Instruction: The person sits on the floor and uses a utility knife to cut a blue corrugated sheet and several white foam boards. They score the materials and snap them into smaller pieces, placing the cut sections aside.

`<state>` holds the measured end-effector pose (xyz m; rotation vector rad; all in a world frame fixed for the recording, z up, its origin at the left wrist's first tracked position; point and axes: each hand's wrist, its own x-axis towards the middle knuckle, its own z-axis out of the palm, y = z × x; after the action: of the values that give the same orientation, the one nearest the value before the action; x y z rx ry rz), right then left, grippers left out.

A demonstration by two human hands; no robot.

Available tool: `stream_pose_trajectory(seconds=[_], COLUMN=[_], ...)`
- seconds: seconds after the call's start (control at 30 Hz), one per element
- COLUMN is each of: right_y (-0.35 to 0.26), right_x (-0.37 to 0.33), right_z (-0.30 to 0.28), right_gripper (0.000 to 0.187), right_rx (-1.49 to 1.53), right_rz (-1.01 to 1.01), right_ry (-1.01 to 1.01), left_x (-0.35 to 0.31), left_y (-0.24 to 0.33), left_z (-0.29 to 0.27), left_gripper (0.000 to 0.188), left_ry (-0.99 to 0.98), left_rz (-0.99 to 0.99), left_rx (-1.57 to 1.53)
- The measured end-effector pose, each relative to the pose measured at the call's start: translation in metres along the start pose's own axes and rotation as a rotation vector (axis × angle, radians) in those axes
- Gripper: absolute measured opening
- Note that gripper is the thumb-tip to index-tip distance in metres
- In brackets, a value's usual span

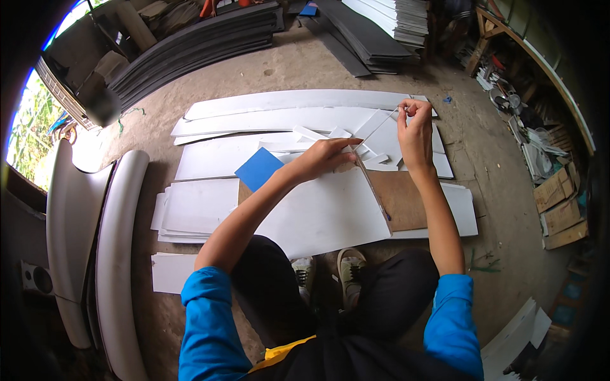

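Observation:
A thin pale strip [380,128] stretches slantwise between my hands. My right hand [416,117], raised farther out and to the right, pinches its upper end between thumb and fingers. At the strip's lower end my left hand [327,157] is closed, fingertips meeting around it. Below lies a large white sheet [311,213], its right edge resting over a brown board [401,200]. Along that edge a narrow dark line runs toward me; what it is I cannot make out. A blue square piece [258,169] lies left of my left hand.
White offcuts [376,159] and long white panels [286,100] spread beyond my hands. Rolled white sheets [124,254] stand at the left. Dark sheet stacks [197,54] lie at the back. Cardboard [559,197] and clutter line the right side. My shoes [351,273] are close to the white sheet.

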<state>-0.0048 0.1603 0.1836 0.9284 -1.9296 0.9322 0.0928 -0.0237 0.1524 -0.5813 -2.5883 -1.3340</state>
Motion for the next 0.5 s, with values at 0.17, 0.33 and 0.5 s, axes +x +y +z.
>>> stream_pose_trajectory(seconds=[0.17,0.33,0.5], right_y=[0.009,0.027,0.036], right_x=[-0.001,-0.001,-0.014], right_z=[-0.002,-0.004,0.005], right_gripper=[0.021,0.018,0.021], right_rx=[-0.018,-0.044,-0.056], right_rz=[0.025,0.156,0.138], right_ry=[0.015,0.006,-0.229], left_x=[-0.004,-0.014,-0.014], left_y=[-0.008,-0.03,-0.028], left_z=[-0.002,-0.005,-0.024], left_gripper=[0.036,0.034,0.034], left_ry=[-0.126,-0.123,0.157], left_rz=[-0.088,-0.048,-0.214], left_rx=[0.063,0.067,-0.115])
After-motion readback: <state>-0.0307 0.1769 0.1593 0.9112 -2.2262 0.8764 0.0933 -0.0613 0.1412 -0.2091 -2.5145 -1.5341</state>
